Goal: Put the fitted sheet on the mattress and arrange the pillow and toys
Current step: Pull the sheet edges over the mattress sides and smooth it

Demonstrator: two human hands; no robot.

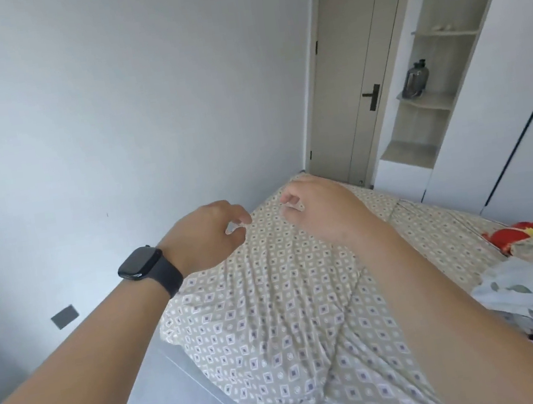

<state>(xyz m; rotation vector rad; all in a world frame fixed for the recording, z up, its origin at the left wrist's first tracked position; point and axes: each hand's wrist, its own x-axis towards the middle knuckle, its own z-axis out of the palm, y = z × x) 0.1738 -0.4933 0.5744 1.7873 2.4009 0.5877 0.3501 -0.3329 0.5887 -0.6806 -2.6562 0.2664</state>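
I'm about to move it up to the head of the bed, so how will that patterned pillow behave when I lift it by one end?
The patterned pillow looks soft: its cover is creased and it bulges, so it will probably sag and fold when lifted by one end. It seems light for its bulk. It overhangs the bed's edge, so a push leftward could slide it off.

Soft daylight, wide-angle edge warping.

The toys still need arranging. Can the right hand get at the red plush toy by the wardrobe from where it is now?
Probably yes. The right hand hovers over the patterned beige pillow, holding nothing, and only flat sheet lies between it and the red plush toy.
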